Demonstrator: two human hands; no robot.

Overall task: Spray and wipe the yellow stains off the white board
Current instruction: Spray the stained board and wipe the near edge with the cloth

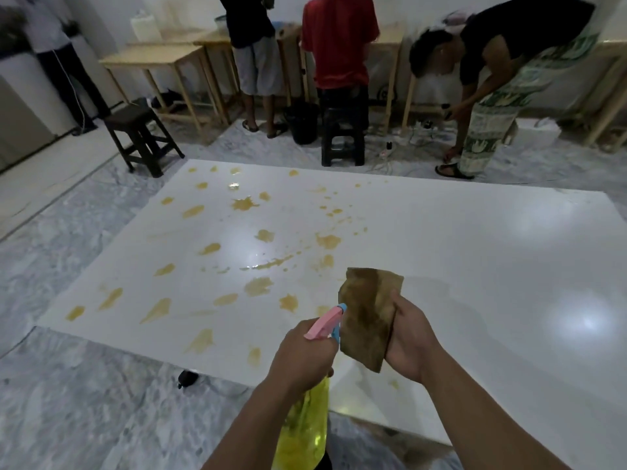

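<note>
So left hand [305, 354] grips yellow-liquid spray bottle [305, 432], right hand [407, 340] pinches brown cloth [368, 313]; stains [244, 204] toward 11 o'clock on white board [475, 266].

Board [441, 266] on floor [68, 401]; stains [244, 204] on left half; stools [142, 137], tables [159, 59] behind.

Dim indoor light overall, with a greyish cast. Three soft white glare patches on the glossy white board [441, 239]: one near the middle among the yellow stains [244, 203], two toward the right side, pointing to lamps overhead. Faint shadow on the board beyond the brown cloth [368, 317]. Strong wide-angle bending at the edges, with walls and wooden tables [159, 57] bowed. Motion smear at the far left corner; background figures soft, slightly blurred.
</note>
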